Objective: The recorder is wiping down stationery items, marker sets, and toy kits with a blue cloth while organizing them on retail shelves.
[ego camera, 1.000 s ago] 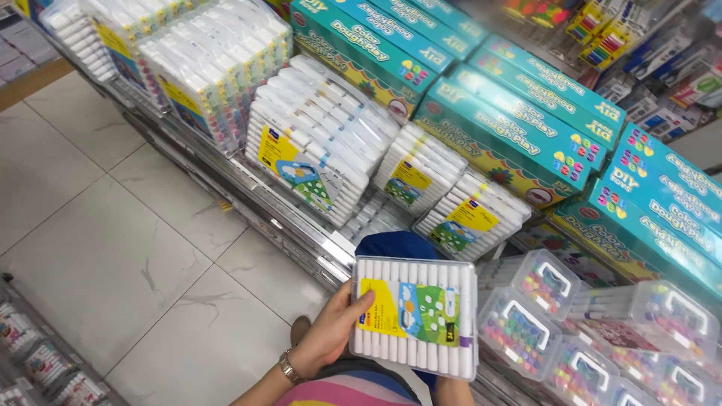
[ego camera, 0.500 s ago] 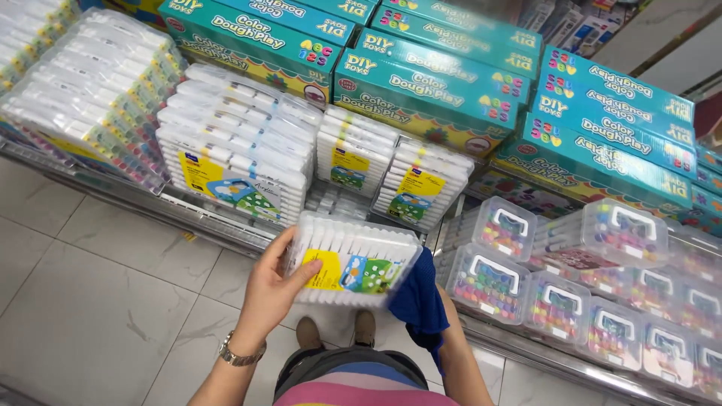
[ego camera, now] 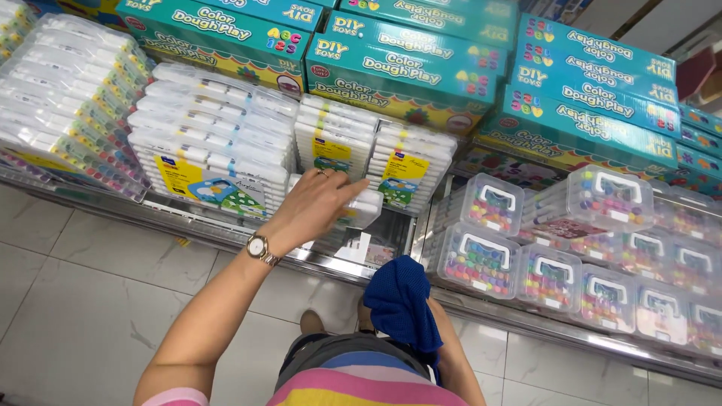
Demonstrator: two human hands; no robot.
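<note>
My left hand (ego camera: 312,207), a watch on its wrist, reaches out to the shelf and grips a clear flat pack of white markers (ego camera: 366,208). The hand covers most of the pack, which sits low in a gap between a tall stack of marker packs (ego camera: 218,143) and two upright packs (ego camera: 376,162). My right hand is hidden under a dark blue cloth (ego camera: 398,301) that it holds close to my body; only its forearm (ego camera: 455,361) shows.
Teal cardboard toy boxes (ego camera: 406,68) are stacked along the back of the shelf. Several clear plastic cases with white handles (ego camera: 481,259) fill the right side. A metal shelf edge (ego camera: 218,229) runs in front, above a pale tiled floor (ego camera: 90,301).
My left hand has carried the marker pack from in front of my body forward into the shelf gap. The right hand with the blue cloth let go of the pack and stayed low.
</note>
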